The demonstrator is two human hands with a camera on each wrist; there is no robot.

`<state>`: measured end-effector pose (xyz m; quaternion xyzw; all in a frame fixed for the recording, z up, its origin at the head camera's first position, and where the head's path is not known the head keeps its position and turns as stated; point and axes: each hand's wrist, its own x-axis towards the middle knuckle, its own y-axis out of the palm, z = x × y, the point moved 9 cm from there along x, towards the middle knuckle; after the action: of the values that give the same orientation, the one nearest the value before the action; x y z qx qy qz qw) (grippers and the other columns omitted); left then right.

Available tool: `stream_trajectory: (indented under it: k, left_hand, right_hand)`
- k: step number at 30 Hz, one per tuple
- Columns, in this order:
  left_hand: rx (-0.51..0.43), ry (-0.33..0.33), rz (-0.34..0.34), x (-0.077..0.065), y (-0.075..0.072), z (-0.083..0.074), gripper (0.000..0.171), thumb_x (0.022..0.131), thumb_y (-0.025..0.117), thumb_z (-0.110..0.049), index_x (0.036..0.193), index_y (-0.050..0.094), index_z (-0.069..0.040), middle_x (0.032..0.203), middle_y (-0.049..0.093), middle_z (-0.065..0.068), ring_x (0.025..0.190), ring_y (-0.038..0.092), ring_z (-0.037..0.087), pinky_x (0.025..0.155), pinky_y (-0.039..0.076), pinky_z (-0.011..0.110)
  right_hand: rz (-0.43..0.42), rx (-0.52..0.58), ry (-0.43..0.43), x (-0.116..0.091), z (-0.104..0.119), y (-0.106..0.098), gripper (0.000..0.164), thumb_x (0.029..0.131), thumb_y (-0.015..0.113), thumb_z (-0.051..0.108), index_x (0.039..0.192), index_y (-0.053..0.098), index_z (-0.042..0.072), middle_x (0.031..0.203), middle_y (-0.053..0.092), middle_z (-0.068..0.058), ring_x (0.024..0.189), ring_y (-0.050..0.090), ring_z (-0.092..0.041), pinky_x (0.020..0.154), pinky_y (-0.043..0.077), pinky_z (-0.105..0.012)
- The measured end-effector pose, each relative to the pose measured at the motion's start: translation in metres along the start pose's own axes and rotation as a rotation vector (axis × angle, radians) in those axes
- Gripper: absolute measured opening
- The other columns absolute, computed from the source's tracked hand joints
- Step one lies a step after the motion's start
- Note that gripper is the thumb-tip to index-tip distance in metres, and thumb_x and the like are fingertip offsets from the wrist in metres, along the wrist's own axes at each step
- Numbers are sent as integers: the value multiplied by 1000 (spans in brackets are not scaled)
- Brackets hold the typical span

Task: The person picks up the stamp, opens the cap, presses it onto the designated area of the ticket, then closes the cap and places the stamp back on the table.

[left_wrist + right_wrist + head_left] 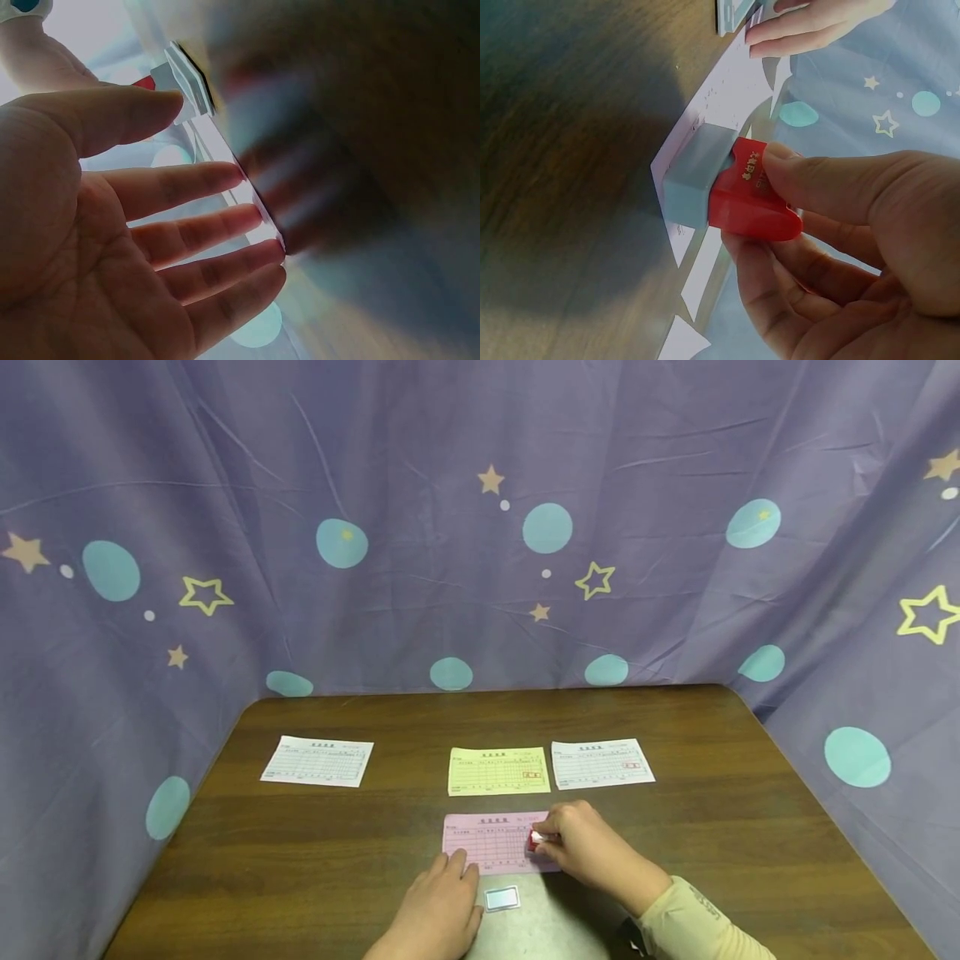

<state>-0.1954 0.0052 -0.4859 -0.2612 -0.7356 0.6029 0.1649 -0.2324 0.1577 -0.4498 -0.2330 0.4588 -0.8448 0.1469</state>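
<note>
My right hand (pixel 588 847) pinches a red and grey rubber stamp (pixel 754 199) between thumb and fingers. The stamp's grey end stands on the right part of a pink printed slip (pixel 487 837); its underside is hidden. At the lower left edge of that slip, the fingertips of my left hand (pixel 438 906) rest with the fingers stretched out. Between the hands, just below the slip, lies a small flat rectangular case (pixel 502 898) with a pale blue face. In the left wrist view, the left palm (pixel 97 240) shows, holding nothing.
Beyond the pink slip lie a yellow slip (pixel 491 771) and a white slip (pixel 600 764), each with a red stamped mark. Another white slip (pixel 318 762), with no red mark visible, lies far left. Behind the wooden table (pixel 262 860) hangs a patterned purple curtain (pixel 420 527).
</note>
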Motion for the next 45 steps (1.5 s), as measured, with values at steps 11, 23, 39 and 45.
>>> stream_trajectory:
  k: [11,23,39,45]
  left_hand:
    - [-10,14,-27,-3,0,-1,48,88,74,-26,118,66,11,128,58,29,120,55,49,96,47,58]
    - [23,57,-92,-2,-13,0,31,90,71,-22,102,70,7,108,64,18,99,62,34,83,54,50]
    - [17,72,-94,1,-16,-1,24,88,73,-20,90,69,3,95,60,14,88,61,29,76,54,49]
    - [35,71,-66,7,-13,-3,27,87,75,-23,95,70,2,94,58,11,85,57,27,75,53,47]
  right_hand:
    - [-7,13,-1,-1,0,2,10,77,86,1,85,80,4,77,70,-1,69,62,-8,61,53,-27]
    - [-12,-8,-7,1,1,1,11,78,85,1,88,79,1,77,67,-1,68,61,-8,61,53,-26]
    - [-186,19,-19,-13,-3,-24,23,80,85,3,101,77,-3,86,69,-2,73,61,-10,65,54,-28]
    - [-350,0,12,-31,-13,-59,31,76,87,0,106,78,2,95,73,0,82,67,-12,68,56,-32]
